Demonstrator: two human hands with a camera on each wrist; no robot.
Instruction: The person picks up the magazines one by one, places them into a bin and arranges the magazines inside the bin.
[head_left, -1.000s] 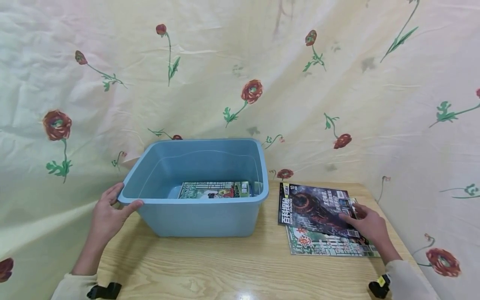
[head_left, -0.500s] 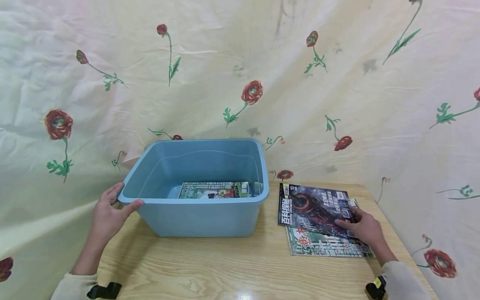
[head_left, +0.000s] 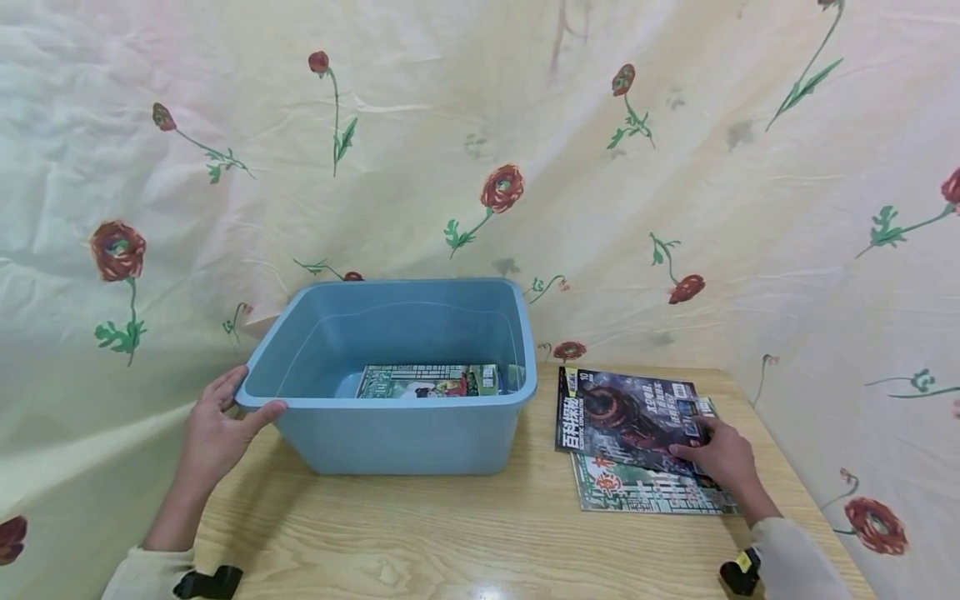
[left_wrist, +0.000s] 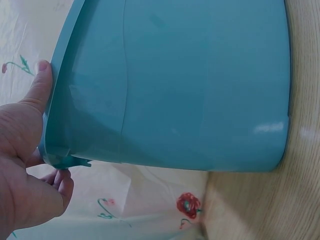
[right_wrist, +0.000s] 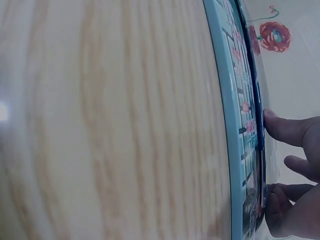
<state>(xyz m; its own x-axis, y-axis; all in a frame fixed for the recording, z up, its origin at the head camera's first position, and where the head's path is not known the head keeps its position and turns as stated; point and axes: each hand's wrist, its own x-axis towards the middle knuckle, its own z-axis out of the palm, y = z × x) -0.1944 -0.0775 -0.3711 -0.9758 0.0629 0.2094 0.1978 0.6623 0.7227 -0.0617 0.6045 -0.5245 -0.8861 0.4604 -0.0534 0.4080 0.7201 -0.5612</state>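
While left hand [head_left: 217, 429] grips blue bin [head_left: 405, 433] rim, thumb over the edge, right hand [head_left: 716, 458] pinches dark magazine [head_left: 626, 417] atop another magazine [head_left: 637, 492] on bench [head_left: 465, 533].

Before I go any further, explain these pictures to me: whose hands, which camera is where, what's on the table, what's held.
No machine here: a person works with bare hands. One picture comes from a head camera looking down; the other two from cameras on each wrist. On the wooden table stands a blue plastic tub with a magazine inside. The left hand grips the tub's rim, as its wrist view shows close up. Beside the tub lie a dark magazine on top of a green magazine. The right hand rests on the dark one, fingers at its edge; whether it grips is unclear.
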